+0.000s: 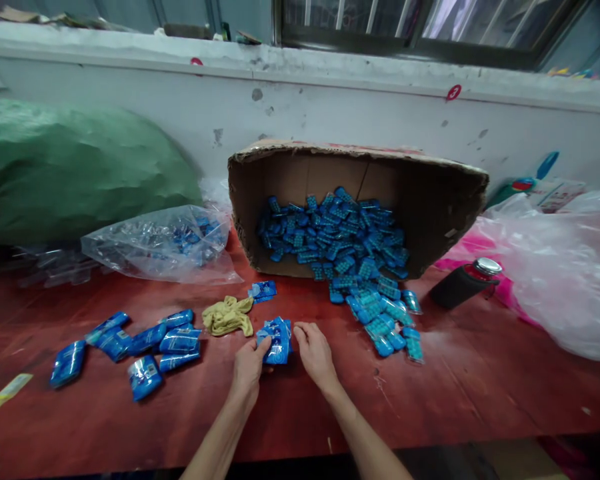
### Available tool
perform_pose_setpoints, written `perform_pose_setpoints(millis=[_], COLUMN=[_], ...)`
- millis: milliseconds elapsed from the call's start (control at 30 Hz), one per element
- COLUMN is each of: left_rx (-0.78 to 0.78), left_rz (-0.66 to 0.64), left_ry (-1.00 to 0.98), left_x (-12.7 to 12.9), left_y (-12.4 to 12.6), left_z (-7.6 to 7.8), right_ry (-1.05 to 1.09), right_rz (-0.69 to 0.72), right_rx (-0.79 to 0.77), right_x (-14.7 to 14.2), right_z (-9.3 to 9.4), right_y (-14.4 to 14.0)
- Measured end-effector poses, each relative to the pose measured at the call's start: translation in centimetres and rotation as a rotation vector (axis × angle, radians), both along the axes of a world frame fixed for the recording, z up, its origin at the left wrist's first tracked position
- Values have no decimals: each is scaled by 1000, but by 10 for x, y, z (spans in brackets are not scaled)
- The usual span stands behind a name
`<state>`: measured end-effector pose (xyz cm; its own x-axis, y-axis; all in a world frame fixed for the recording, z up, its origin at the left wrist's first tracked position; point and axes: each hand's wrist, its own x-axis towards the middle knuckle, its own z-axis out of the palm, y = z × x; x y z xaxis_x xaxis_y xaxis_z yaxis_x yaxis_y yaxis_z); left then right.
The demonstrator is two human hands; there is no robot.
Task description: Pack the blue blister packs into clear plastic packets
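My left hand (250,367) is closed on a small stack of flat blue printed packets (280,343), thumb on top, above the red table. Just right of the stack is my right hand (315,353), its fingers curled together close to the packets' edge; whatever they pinch, if anything, is hidden. Another few flat blue packets (264,291) lie beyond, beside a crumpled yellowish cloth or glove (227,315). To the left, several filled blue packets (145,377) are scattered. A tilted cardboard box (430,213) spills small blue clear-wrapped pieces (375,310) onto the table.
A clear plastic bag (130,243) with blue pieces lies left of the box, before a large green sack (70,173). On the right, a dark bottle (463,283) with a silver cap leans beside pink and clear plastic bags (570,280). The red table's (480,393) front edge runs below my arms.
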<state>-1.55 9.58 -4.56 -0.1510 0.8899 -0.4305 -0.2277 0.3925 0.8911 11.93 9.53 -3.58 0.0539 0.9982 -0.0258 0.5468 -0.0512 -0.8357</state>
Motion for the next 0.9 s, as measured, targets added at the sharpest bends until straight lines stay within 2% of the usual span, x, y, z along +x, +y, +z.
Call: perform_pose_setpoints(millis=[167, 267, 567, 733, 833, 900], left_rx=[43, 55, 50, 25, 6, 20], left_rz=[-58, -109, -16, -120, -196, -185], left_ry=[-39, -79, -124, -130, -69, -10], left_x=[6, 10, 29, 32, 28, 27], left_y=[0, 0, 2, 6, 7, 5], left_z=[7, 12, 20, 24, 21, 17], right_ry=[340, 454, 476, 475, 549, 599], right_rz=[132, 92, -121, -144, -97, -90], right_rx=[-62, -69, 37, 49, -19, -47], right_x=[0, -4, -11, -5, 2, 5], right_z=[-3, -6, 4, 1, -1, -3], right_y=[2, 1, -11, -11, -10, -12])
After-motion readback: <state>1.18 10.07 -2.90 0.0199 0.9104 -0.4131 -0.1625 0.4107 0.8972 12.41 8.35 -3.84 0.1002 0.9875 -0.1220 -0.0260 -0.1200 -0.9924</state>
